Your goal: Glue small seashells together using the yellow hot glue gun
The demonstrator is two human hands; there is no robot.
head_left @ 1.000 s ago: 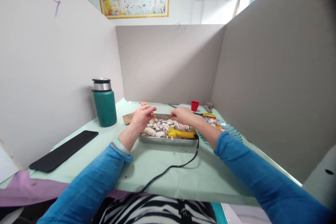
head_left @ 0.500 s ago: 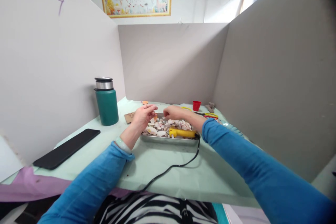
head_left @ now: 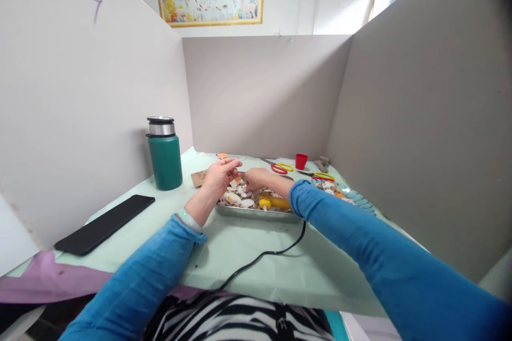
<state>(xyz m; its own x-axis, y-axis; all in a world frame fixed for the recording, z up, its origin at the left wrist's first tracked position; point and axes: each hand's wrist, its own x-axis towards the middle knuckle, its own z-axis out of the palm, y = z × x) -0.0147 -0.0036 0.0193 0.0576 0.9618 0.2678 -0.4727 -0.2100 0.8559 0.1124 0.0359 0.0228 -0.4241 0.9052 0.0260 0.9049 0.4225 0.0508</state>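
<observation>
A shallow metal tray (head_left: 256,214) full of seashells (head_left: 233,199) lies in front of me. Above its back left part my left hand (head_left: 222,175) is closed in a pinch; what sits between its fingertips is too small to name. My right hand (head_left: 258,178) reaches down over the middle of the tray, fingers curled together and touching the shells, and whatever they grip is hidden. A yellow hot glue gun (head_left: 276,202) rests on the shells at the front right, partly covered by my right forearm.
Scissors (head_left: 280,167), a second pair of scissors (head_left: 320,176) and a red cup (head_left: 301,161) stand behind the tray. More shells (head_left: 330,186) lie to the right. A green bottle (head_left: 165,162) and black phone (head_left: 106,224) are left. A black cord (head_left: 264,253) crosses the front.
My right hand has moved slightly left and down into the shells, its forearm now covering more of the glue gun. My left hand keeps its pinch in nearly the same place.
</observation>
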